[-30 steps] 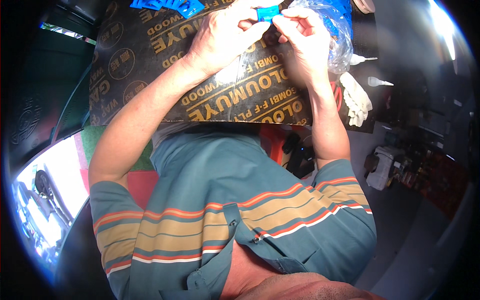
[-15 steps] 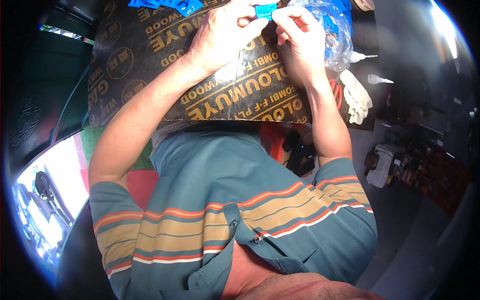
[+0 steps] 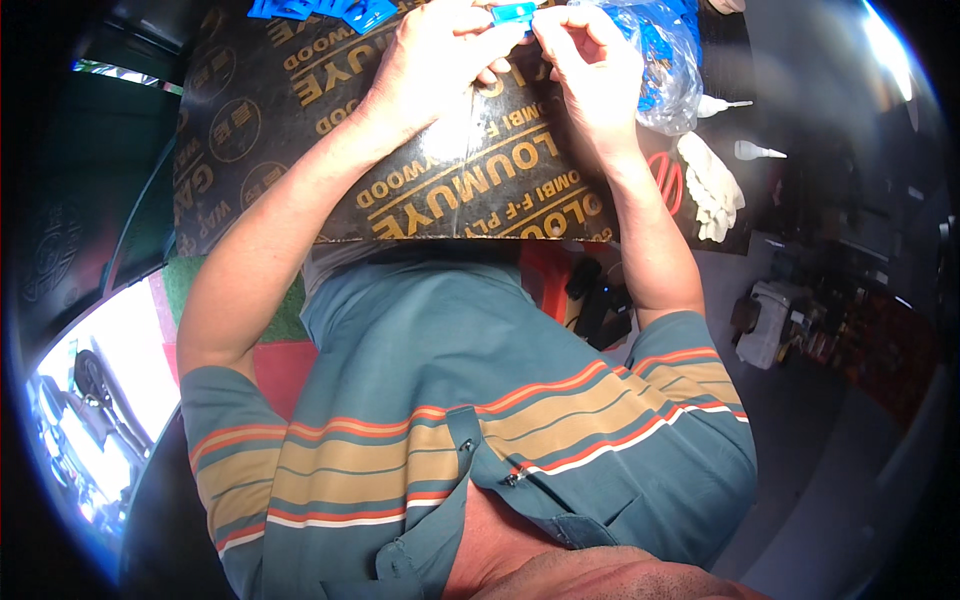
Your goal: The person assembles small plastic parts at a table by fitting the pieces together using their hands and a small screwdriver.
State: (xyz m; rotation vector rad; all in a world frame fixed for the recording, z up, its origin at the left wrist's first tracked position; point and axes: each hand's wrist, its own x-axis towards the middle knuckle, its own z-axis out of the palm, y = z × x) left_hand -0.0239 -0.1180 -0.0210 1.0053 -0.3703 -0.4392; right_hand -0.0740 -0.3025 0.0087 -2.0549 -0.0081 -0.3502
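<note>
At the top edge of the view my left hand (image 3: 430,70) is closed, its thumb and fingers gripping a small flat blue plastic piece (image 3: 515,14). My right hand (image 3: 597,75) is closed too, thumb and forefinger pinched beside the right end of that piece. Whether something tiny sits between the right fingertips cannot be made out. Several similar blue pieces (image 3: 370,13) lie at the far left of the board. Right of my right hand is a clear plastic bag (image 3: 668,95) with blue pieces in it.
Both hands are over a dark printed plywood board (image 3: 420,200). Near its right side lie red looped handles (image 3: 668,180), a crumpled white knitted cloth (image 3: 712,190) and a small white nozzle-tipped bottle (image 3: 758,152). Another white nozzle (image 3: 722,105) pokes out beside the bag.
Both hands have shifted slightly left and the blue piece has moved with them, tilting a little. The left hand's lower fingers now show below the piece.
</note>
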